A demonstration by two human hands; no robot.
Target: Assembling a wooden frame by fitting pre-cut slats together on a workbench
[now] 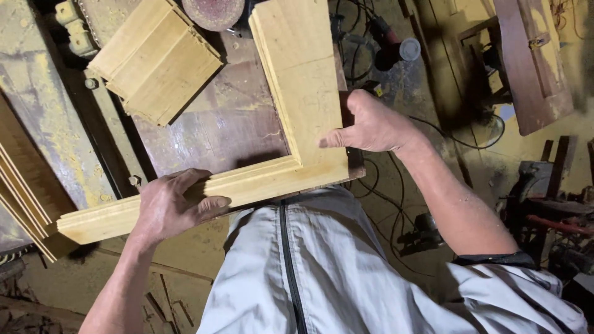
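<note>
An L-shaped corner of pale yellow moulded wood (303, 93) lies over a worn brown table top (216, 130). One leg runs away from me, the other runs left along the near edge. My left hand (170, 207) grips the near leg from above, fingers curled over its far edge. My right hand (371, 124) holds the outer side of the far leg close to the mitred corner, thumb pressed on its face.
A stack of short grooved boards (154, 59) lies at the table's far left. A reddish sanding disc (213, 12) sits at the far edge. Power tools and black cables (383, 43) lie on the floor to the right, beside a brown wooden panel (532, 62). Long mouldings (18, 185) lean at left.
</note>
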